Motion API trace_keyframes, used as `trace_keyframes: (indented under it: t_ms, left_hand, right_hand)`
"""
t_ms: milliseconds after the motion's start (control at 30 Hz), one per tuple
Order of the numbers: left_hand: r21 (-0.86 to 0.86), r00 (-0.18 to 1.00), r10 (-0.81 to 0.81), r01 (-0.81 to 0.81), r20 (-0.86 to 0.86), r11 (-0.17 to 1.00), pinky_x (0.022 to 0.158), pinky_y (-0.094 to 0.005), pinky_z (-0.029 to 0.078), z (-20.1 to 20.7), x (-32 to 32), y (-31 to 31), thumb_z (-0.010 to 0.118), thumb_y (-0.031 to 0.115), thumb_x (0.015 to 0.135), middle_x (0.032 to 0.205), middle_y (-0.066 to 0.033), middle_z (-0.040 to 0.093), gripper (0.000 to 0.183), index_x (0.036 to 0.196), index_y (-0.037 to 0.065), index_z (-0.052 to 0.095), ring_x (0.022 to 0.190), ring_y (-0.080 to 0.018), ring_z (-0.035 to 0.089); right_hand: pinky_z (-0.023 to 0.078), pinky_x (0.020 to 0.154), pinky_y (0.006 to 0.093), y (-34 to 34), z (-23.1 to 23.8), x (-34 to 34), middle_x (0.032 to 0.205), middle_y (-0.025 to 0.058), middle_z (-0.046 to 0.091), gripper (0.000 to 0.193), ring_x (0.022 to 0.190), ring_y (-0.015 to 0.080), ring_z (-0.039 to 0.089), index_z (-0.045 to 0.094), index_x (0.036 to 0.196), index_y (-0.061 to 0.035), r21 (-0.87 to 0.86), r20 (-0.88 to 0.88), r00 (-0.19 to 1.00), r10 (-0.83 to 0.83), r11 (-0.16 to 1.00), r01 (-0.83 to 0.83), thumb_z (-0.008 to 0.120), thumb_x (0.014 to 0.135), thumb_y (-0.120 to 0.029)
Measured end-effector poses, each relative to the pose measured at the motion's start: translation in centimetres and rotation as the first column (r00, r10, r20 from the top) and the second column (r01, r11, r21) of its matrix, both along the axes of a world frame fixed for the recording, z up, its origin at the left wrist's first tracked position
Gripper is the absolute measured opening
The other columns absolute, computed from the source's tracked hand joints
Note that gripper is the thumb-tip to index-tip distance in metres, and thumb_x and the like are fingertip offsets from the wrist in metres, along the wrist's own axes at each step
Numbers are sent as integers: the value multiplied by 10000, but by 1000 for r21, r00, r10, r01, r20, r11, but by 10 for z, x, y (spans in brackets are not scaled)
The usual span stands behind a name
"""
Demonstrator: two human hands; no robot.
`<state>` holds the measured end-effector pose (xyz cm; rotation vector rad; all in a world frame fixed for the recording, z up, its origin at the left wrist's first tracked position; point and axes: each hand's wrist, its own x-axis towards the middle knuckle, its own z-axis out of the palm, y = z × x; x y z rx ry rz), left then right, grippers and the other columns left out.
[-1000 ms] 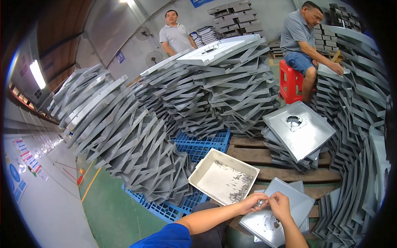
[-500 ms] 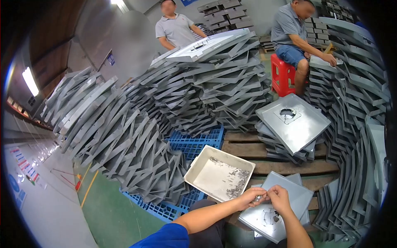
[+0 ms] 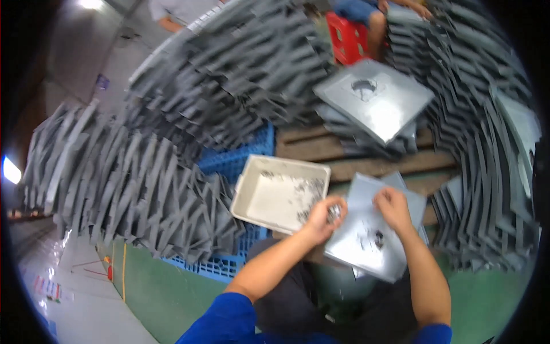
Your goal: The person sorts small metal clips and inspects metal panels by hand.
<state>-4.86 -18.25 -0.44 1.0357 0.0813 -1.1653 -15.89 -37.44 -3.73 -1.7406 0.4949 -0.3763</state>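
At the lower edge, two bare forearms in blue sleeves [image 3: 220,318] reach over dark-trousered knees [image 3: 286,286]. Ahead of the knees, right of centre, lies a flat, silvery-grey, square metal panel [image 3: 364,215] with a dark, irregular opening. For handling small parts over it, good practice would seem to be keeping the left palm cupped and level, so nothing spills, and feeding pieces singly with the right fingertips, clear of the panel's edges.

The left hand [image 3: 322,219], between panel and bin, is curled around a cluster of small, bright metal pieces [image 3: 334,213]. The right hand [image 3: 394,209] is above the panel's upper part, fingers bent in toward the thumb; blur hides whether they pinch anything or touch the metal.

Just left of the panel sits a cream rectangular plastic bin [image 3: 272,200], more small grey pieces [image 3: 306,192] scattered inside, mostly to its right.

Beyond are a brown wooden pallet [image 3: 366,169], a blue plastic pallet [image 3: 215,266] and tall stacks of grey metal panels [image 3: 126,189]. Farthest, a co-worker in blue shorts [image 3: 352,10] sits on a red plastic stool [image 3: 346,40].
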Motion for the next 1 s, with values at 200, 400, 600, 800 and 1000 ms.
trace_keyframes:
  t_ms: [200,400,600,800,1000]
  left_hand:
    - [-49,994,-3,8,105,999,355,-196,248,20,10,11,496,167,907,707,-42,532,123,974,74,541,500,-103,434]
    - [-151,997,82,-81,0,985,384,-205,297,29,16,19,475,128,896,770,-74,547,127,961,45,546,577,-130,468]
    - [-432,931,265,-353,-250,830,429,-200,322,38,38,55,461,126,916,871,-101,557,138,935,10,535,633,-136,484]
    - [-115,731,581,-652,-357,750,437,-228,346,66,9,37,469,162,939,857,-112,551,166,870,18,516,678,-167,512]
    - [-409,965,225,-260,-132,875,387,-210,287,35,12,44,443,230,979,741,-53,488,242,824,56,507,524,-104,406]
  right_hand:
    - [468,611,273,-16,26,1,706,56,634,182,647,124,592,617,811,6,118,126,990,-66,992,51,566,858,-162]
    - [499,738,245,-18,41,-4,854,47,650,163,762,117,616,617,913,0,113,-9,998,-67,991,68,560,914,-152]
    - [489,674,255,-10,44,-13,806,66,669,175,739,138,655,639,879,8,86,-14,992,-128,988,129,582,838,-152]
    - [480,648,253,-10,20,-19,739,49,655,183,709,114,633,655,842,18,-45,-48,996,-74,996,72,608,833,-158]
    - [468,621,265,3,5,-21,680,48,633,183,644,117,595,653,807,24,-259,-164,986,2,965,-46,633,824,-156]
